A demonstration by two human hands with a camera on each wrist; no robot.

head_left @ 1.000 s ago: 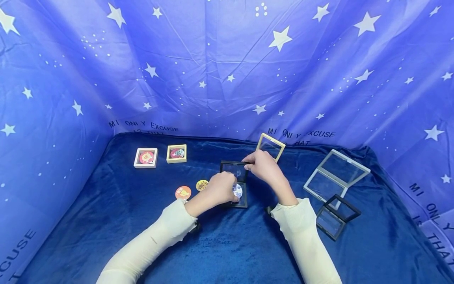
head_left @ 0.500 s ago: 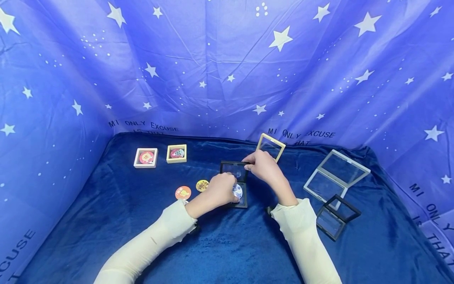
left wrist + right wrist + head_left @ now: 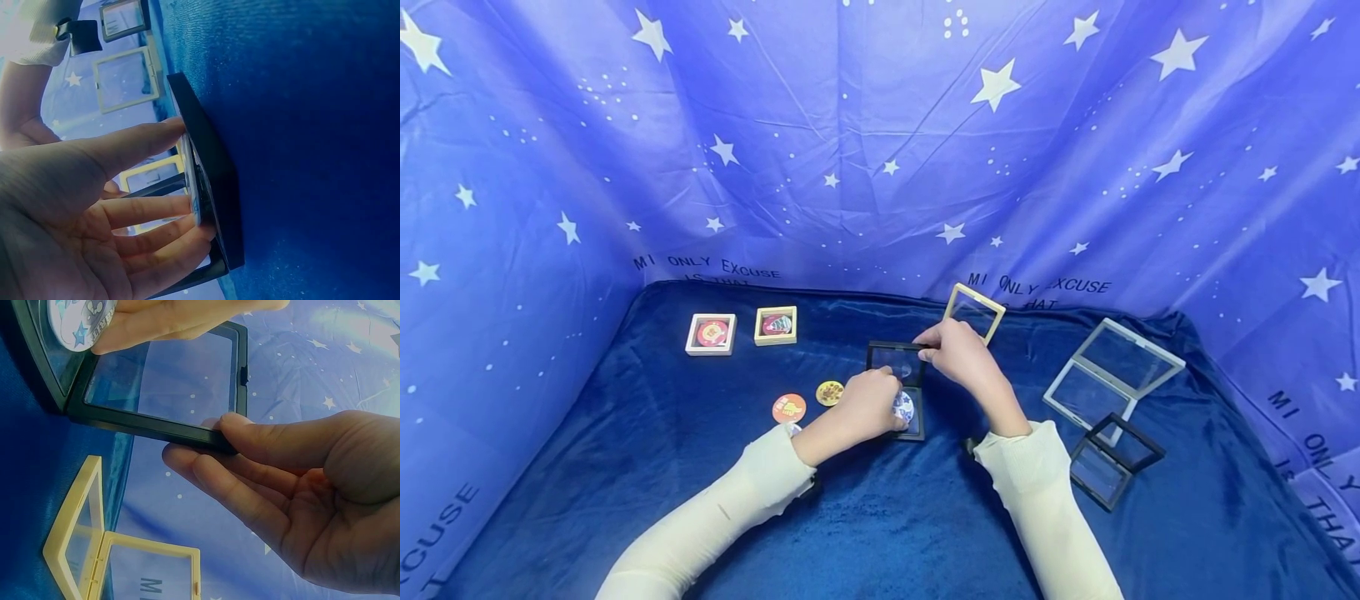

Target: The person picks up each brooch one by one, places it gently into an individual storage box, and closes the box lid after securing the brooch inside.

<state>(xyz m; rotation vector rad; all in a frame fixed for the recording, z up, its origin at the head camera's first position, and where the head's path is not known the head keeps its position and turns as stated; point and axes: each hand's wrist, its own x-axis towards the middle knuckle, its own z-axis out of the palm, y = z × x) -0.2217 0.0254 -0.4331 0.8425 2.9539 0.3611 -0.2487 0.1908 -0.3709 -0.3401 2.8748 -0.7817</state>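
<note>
My left hand pinches a round white-and-blue badge between thumb and fingertips, close over the base of a hinged black display frame. Seen from the left wrist, the badge is edge-on, right at the base's inner face. My right hand grips the top right corner of the raised lid, thumb on one side and fingers on the other. Stars and small figures show on the badge in the right wrist view. Part of the frame is hidden behind my left hand.
An orange badge and a yellow badge lie left of the hands. Two closed frames, white and yellow, hold badges. Open frames stand around: yellow behind, grey and black at right.
The head view has shifted slightly. Both hands keep nearly the same position, the left on the badge and the right on the frame's lid.
</note>
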